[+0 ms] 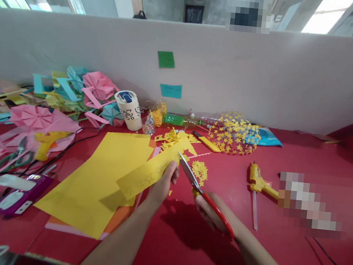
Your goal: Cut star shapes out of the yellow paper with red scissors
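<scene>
My left hand [166, 180] grips a strip of yellow paper [144, 175] with stars drawn on it, its fingers closed at the strip's right part. In my right hand [208, 208] is a pair of scissors [191, 173] with red handles. The blade tips reach the right end of the strip; whether they touch it I cannot tell. Just beyond the blades lies a small pile of cut yellow stars [199, 172]. Behind the strip are yellow paper scraps [176, 138]. Larger sheets of yellow paper [110, 168] lie under and left of the strip.
Folded paper pieces [98, 85], a yellow glue gun [42, 144], green-handled scissors [18, 157] and a purple power strip [20, 196] crowd the left. At the back stand a white cup [131, 115] and a star-covered bottle [234, 132]. Another glue gun [258, 178] lies right, beside a utility knife [209, 144].
</scene>
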`<state>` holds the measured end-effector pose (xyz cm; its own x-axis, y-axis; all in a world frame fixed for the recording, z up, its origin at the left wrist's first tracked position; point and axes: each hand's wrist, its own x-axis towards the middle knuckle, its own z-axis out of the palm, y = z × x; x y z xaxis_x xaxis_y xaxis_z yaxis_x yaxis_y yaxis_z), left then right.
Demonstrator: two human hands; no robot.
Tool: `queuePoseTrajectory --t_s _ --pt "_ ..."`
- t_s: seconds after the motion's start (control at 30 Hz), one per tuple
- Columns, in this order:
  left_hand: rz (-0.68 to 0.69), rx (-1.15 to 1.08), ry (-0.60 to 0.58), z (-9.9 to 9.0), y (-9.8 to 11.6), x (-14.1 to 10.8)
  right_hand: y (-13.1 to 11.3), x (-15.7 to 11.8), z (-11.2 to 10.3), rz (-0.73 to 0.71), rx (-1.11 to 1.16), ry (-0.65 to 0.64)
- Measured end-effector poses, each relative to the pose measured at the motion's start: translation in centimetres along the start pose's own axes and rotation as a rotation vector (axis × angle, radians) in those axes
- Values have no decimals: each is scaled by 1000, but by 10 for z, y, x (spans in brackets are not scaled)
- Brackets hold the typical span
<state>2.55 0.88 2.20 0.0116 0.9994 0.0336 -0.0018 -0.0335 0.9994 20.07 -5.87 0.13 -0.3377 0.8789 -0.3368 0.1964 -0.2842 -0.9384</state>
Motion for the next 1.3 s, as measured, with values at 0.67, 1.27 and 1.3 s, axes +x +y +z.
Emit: queuePoseTrajectory --t_s 0.67,1.27,1.3 --pt "-10 172 140 13 -10 -15 -8 -4 27 -70 61 15" --pt "-3 92 130 14 -9 -15 -2 -1 30 18 75 90" --pt "-16 92 138 13 -10 -15 -2 -1 29 18 72 89"
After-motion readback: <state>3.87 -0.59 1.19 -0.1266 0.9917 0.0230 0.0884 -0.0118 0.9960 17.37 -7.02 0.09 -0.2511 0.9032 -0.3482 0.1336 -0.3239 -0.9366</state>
